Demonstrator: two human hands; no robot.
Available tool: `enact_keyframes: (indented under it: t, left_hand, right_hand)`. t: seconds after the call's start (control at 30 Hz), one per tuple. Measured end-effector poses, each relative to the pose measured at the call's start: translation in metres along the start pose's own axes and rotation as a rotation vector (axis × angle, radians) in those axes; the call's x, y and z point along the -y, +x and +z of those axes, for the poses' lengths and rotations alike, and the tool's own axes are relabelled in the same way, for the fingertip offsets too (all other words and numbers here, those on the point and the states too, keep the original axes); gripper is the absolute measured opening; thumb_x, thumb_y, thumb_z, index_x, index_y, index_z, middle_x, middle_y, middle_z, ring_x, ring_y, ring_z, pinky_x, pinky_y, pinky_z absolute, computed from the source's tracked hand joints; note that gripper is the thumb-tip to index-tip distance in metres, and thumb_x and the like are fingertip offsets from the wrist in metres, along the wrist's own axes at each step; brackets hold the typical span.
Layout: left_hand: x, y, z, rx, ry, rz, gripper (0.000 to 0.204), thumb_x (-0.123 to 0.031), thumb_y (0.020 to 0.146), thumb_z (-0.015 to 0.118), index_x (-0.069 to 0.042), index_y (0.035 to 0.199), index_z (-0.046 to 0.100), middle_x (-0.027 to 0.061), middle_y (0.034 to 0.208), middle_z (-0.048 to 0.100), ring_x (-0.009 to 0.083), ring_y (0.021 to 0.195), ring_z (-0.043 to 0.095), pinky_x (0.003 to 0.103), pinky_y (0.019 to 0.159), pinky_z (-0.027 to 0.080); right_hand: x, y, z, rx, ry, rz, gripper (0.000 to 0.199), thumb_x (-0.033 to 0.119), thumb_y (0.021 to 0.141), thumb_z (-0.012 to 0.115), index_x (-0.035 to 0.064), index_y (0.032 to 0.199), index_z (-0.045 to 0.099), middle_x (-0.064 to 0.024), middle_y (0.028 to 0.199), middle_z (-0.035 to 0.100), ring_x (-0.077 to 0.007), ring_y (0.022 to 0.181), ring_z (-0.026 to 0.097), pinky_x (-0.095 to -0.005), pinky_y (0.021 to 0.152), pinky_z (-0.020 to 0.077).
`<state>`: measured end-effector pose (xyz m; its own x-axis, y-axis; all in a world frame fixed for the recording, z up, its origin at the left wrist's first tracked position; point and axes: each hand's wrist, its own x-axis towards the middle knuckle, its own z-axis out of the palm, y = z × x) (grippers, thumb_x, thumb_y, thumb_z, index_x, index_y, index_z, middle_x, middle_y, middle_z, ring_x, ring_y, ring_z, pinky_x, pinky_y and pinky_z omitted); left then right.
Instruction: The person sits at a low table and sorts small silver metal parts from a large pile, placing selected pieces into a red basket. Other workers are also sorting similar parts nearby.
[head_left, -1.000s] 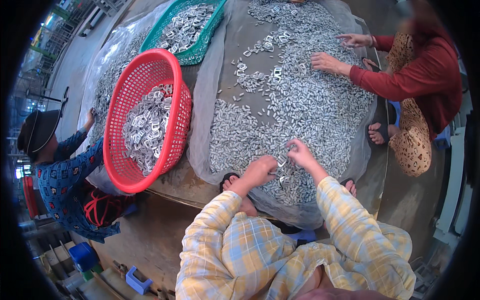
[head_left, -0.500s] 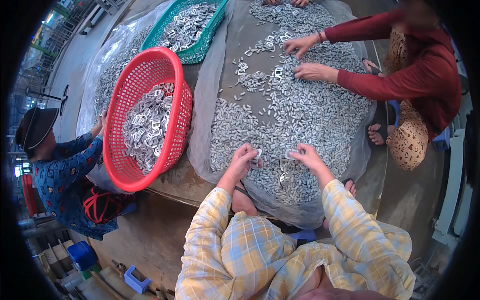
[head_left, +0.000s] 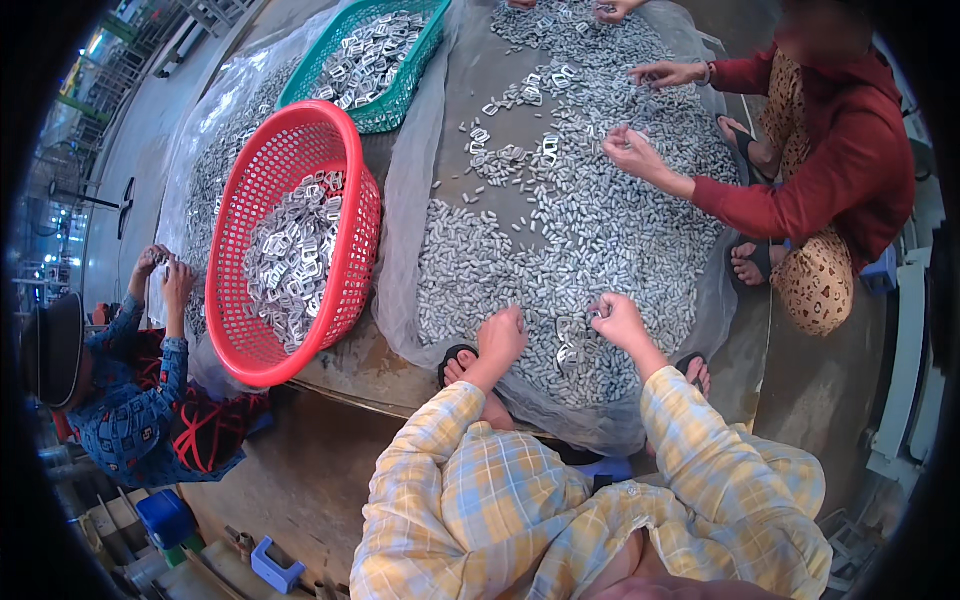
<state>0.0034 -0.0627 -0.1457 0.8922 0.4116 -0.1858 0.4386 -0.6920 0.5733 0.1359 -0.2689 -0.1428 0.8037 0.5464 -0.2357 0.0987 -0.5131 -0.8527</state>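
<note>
My left hand (head_left: 502,335) is closed above the near part of a wide heap of small grey metal pieces (head_left: 470,260); its back hides what the fingers hold, if anything. To its right my right hand (head_left: 620,321) is closed in a pinch, with a small metal piece (head_left: 598,310) showing at the fingertips. Between the hands, a few shiny metal buckles (head_left: 568,352) lie on top of the heap, nearest to my right hand. The heap rests on a clear plastic sheet (head_left: 402,220).
A red basket (head_left: 222,270) of metal buckles stands left, tilted, before a green basket (head_left: 412,104) with more. A co-worker in a red sleeve (head_left: 760,210) squats at right, hands over the heap. Another co-worker (head_left: 130,395) sits at left. More hands (head_left: 612,10) show at the far edge.
My left hand has turned and lowered, hiding the buckle seen in it before. My right hand has shifted slightly right. The right co-worker's hands have lifted and drawn back; the left co-worker has left the basket's rim.
</note>
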Motion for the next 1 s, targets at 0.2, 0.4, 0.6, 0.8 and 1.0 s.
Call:
enact_keyframes:
  t: [0.2,0.4,0.6,0.8,1.0]
  left_hand:
    - [0.005,0.002,-0.013,0.123,-0.263,0.002,0.020,-0.009,0.062,0.071,-0.005,0.068,0.052,0.0114,0.063,0.057,0.0290,0.063,0.059,0.039,0.059,0.047]
    - [0.010,0.019,-0.101,-0.224,-0.382,0.064,0.024,-0.008,0.061,0.073,-0.002,0.064,0.050,0.0095,0.062,0.056,0.0191,0.060,0.053,0.034,0.060,0.046]
    - [0.035,0.020,-0.271,-0.987,0.433,-0.111,0.023,-0.020,0.069,0.075,-0.007,0.082,0.061,0.0096,0.077,0.062,0.0267,0.075,0.058,0.039,0.072,0.047]
    - [0.014,0.032,-0.210,-0.606,0.122,0.154,0.033,-0.013,0.067,0.075,-0.007,0.097,0.066,0.0136,0.098,0.065,0.0307,0.094,0.060,0.039,0.082,0.047]
    - [-0.041,-0.021,0.004,0.285,0.124,0.297,0.030,-0.035,0.068,0.075,-0.009,0.083,0.068,0.0105,0.086,0.063,0.0307,0.080,0.063,0.041,0.072,0.050]
  right_hand:
    - [0.035,-0.027,0.004,0.094,-0.530,-0.053,0.031,0.022,0.068,0.071,0.0128,0.093,0.056,-0.0142,0.098,0.061,-0.0329,0.080,0.063,-0.0426,0.068,0.0498]
    - [0.043,-0.033,0.008,0.179,-0.658,0.038,0.021,0.019,0.071,0.070,0.0095,0.087,0.060,-0.0144,0.105,0.056,-0.0315,0.080,0.063,-0.0423,0.070,0.0512]
    - [-0.015,-0.007,-0.013,0.249,0.196,0.191,0.018,0.014,0.069,0.067,0.0044,0.082,0.060,-0.0143,0.077,0.061,-0.0249,0.073,0.064,-0.0365,0.069,0.0506]
    - [0.026,-0.032,-0.013,0.277,-0.384,0.101,0.028,0.013,0.070,0.069,0.0118,0.096,0.057,-0.0081,0.078,0.062,-0.0208,0.075,0.064,-0.0369,0.064,0.0499]
    - [0.031,-0.053,0.003,0.221,-0.734,-0.071,0.033,0.019,0.067,0.074,0.0145,0.095,0.057,-0.0093,0.090,0.060,-0.0307,0.085,0.062,-0.0426,0.070,0.0493]
